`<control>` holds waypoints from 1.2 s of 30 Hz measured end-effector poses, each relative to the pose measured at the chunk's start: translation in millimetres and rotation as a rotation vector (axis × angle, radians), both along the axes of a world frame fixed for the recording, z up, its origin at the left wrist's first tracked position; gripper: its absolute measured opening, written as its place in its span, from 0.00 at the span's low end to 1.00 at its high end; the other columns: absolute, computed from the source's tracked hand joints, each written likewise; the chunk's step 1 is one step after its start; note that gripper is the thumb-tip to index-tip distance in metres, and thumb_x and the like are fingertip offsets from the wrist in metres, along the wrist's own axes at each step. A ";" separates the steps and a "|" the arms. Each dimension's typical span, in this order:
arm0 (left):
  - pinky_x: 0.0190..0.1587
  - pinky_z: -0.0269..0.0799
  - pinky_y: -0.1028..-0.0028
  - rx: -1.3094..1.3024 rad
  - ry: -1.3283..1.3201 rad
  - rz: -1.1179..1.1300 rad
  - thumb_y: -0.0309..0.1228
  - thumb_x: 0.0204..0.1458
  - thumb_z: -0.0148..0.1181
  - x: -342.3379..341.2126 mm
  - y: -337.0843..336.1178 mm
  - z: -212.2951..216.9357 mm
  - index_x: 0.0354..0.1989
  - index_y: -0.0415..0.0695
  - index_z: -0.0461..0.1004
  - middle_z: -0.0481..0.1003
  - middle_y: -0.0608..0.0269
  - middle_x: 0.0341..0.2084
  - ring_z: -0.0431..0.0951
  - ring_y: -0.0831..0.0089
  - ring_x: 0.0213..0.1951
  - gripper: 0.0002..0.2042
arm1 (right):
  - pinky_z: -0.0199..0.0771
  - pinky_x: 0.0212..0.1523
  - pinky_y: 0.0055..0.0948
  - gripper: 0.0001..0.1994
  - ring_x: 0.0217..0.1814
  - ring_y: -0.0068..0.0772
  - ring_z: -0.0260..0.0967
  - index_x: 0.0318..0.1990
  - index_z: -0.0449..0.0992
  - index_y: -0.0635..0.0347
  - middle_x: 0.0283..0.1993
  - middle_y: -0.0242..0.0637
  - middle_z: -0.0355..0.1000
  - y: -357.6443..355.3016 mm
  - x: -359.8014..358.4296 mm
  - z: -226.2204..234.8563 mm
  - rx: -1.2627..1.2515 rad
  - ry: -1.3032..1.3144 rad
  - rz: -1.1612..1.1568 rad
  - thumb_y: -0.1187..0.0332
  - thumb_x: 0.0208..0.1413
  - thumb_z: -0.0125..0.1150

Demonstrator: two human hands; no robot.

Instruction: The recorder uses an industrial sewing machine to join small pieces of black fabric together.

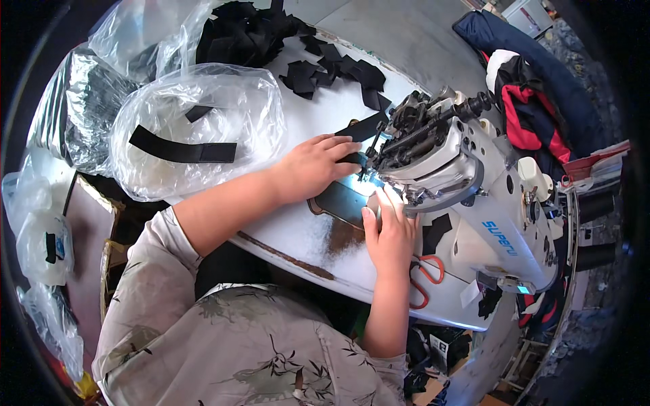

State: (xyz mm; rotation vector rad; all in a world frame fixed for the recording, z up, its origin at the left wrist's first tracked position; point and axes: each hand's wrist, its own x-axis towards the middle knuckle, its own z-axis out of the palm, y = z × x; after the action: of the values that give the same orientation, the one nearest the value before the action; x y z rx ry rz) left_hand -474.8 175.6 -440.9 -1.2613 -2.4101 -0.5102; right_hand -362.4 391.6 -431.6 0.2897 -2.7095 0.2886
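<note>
Our left hand (315, 169) lay at a black strip (369, 127) on the white table (301, 116); whether it gripped, we couldn't tell. Our right hand (393, 237) rested, thumb and fingers apart. The sewing machine (443, 166), rightmost, could have caught any finger straying beneath its head.

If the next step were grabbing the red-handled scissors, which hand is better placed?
Likely the right hand: the red-handled scissors lie just beside its forearm. The left hand is farther away, with the right hand between it and them.
</note>
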 end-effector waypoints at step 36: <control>0.70 0.56 0.51 -0.056 -0.184 -0.095 0.29 0.41 0.65 24.6 -16.5 16.7 0.55 0.53 0.77 0.70 0.61 0.53 0.68 0.60 0.60 0.26 | 0.68 0.53 0.42 0.18 0.58 0.44 0.70 0.54 0.79 0.51 0.58 0.35 0.73 -14.4 2.0 7.6 -0.005 -0.036 0.115 0.61 0.57 0.64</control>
State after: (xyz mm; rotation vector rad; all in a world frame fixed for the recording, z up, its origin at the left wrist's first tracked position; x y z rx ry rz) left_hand -450.2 159.1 -424.1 -1.4149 -2.5389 -0.6145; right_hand -360.4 377.1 -424.0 0.4435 -2.7318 0.3365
